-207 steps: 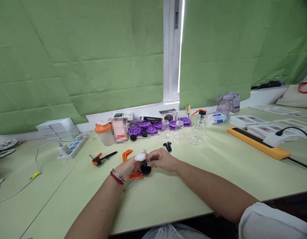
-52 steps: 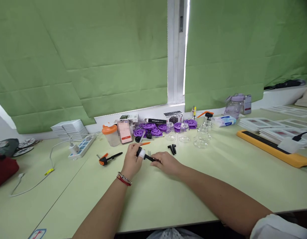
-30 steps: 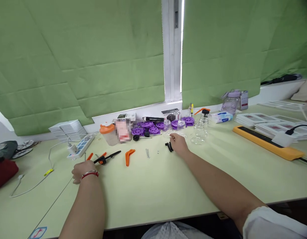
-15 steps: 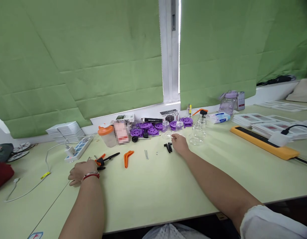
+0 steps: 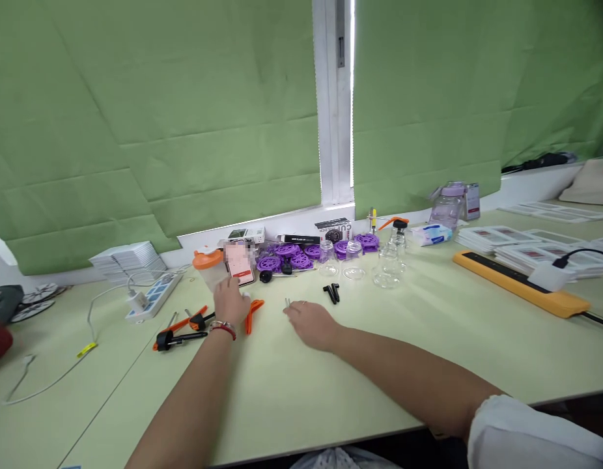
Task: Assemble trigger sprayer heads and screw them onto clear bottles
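Left hand (image 5: pixel 230 302) was over the table (image 5: pixel 289 397), beside the orange handles (image 5: pixel 252 317); fingers blurred and pointing away from the person, can't tell if they gripped anything. Right hand (image 5: pixel 312 324) lay palm down, fingertips at the metal pins (image 5: pixel 288 302); pins partly hidden, so can't tell if pinched or just touched.

Pins sat between the hands, orange handles just left of them. Black tubes (image 5: pixel 336 293) lay beyond the right hand, to its right. Two black-and-orange tools (image 5: pixel 187 338) lay left of the left hand.

Containers: translucent cup (image 5: pixel 210 267) stood upright beyond the left hand, orange lid on, contents unreadable. Phone (image 5: pixel 241 266) leaned just beside it. Two clear vessels (image 5: pixel 327 262) stood in front of the purple discs (image 5: pixel 300 261), which showed through the walls. More clear vessels (image 5: pixel 386 276) stood right of those, overlapping in view. A black cap (image 5: pixel 400 225) was at the top of the rear one; can't tell how far in it sat. Purple-lidded jar (image 5: pixel 445 212) stood farther right, see-through, contents unclear.
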A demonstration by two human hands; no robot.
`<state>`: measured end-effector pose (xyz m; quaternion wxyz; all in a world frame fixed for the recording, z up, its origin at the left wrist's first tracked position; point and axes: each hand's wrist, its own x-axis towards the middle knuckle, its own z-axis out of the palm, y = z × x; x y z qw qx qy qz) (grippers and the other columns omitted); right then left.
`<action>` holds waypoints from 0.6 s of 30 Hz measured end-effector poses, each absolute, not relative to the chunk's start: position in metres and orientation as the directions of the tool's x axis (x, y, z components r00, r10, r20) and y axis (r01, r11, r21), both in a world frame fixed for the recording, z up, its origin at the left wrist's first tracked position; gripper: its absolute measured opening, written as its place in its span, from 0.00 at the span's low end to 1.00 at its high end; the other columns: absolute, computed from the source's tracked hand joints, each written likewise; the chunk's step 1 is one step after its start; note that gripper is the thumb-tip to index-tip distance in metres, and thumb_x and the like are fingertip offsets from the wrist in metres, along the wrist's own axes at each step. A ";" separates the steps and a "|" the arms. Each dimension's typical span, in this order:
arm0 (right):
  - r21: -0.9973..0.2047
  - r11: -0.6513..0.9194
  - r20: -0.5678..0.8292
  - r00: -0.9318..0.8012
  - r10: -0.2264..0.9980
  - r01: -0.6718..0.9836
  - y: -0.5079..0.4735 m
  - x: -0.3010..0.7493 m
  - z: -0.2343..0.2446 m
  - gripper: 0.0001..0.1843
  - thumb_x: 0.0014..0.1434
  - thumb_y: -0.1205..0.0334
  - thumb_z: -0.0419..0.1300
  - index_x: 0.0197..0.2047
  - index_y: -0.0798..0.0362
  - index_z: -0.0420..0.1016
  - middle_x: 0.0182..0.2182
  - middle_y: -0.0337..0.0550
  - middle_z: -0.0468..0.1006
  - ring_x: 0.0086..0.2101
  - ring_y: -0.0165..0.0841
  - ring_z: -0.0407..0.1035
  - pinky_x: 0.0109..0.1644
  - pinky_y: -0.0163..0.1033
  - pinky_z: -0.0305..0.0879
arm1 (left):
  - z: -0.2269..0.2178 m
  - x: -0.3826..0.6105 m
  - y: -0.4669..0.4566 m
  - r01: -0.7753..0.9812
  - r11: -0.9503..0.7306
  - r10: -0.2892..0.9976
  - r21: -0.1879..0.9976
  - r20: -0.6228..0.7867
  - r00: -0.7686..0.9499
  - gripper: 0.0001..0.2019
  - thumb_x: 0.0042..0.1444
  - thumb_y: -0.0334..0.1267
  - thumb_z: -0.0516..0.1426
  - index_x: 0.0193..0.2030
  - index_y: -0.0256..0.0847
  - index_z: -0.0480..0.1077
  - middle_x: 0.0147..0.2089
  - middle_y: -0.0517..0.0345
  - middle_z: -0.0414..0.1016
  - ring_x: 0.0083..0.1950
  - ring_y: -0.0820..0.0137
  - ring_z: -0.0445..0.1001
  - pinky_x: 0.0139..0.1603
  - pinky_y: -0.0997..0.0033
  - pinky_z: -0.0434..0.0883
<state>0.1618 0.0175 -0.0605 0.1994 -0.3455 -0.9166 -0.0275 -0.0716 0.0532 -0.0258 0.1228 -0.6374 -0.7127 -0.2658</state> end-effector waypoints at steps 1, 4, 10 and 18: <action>-0.044 0.807 0.369 -0.741 0.561 0.589 0.013 0.154 -0.061 0.18 0.62 0.65 0.45 0.54 0.56 0.64 0.44 0.51 0.72 0.41 0.38 0.67 0.43 0.41 0.62 | -0.027 -0.067 0.060 0.963 0.015 0.886 0.268 0.443 -0.137 0.19 0.47 0.34 0.54 0.48 0.36 0.65 0.52 0.44 0.67 0.55 0.54 0.62 0.56 0.57 0.57; -0.036 0.857 0.364 -0.792 0.490 0.514 0.004 0.133 -0.058 0.20 0.64 0.59 0.45 0.57 0.53 0.60 0.43 0.50 0.71 0.41 0.39 0.65 0.43 0.43 0.62 | -0.031 -0.058 0.082 0.915 -0.006 0.940 0.404 0.315 -0.133 0.21 0.49 0.32 0.54 0.52 0.39 0.65 0.52 0.46 0.69 0.53 0.56 0.65 0.53 0.60 0.60; -0.145 0.865 0.336 -0.798 0.500 0.481 0.009 0.098 -0.058 0.24 0.61 0.46 0.47 0.56 0.48 0.62 0.51 0.50 0.65 0.46 0.41 0.61 0.47 0.47 0.58 | -0.033 -0.052 0.130 0.799 0.109 0.956 0.592 0.158 -0.248 0.12 0.57 0.33 0.50 0.46 0.36 0.69 0.42 0.47 0.74 0.44 0.63 0.72 0.43 0.67 0.67; -0.176 0.847 0.342 -0.775 0.531 0.502 0.011 0.096 -0.060 0.19 0.61 0.53 0.50 0.49 0.57 0.67 0.41 0.50 0.73 0.42 0.40 0.63 0.44 0.44 0.57 | -0.044 -0.049 0.150 0.620 0.148 0.955 0.771 0.050 -0.291 0.16 0.58 0.39 0.55 0.52 0.39 0.65 0.51 0.50 0.68 0.49 0.64 0.70 0.45 0.57 0.71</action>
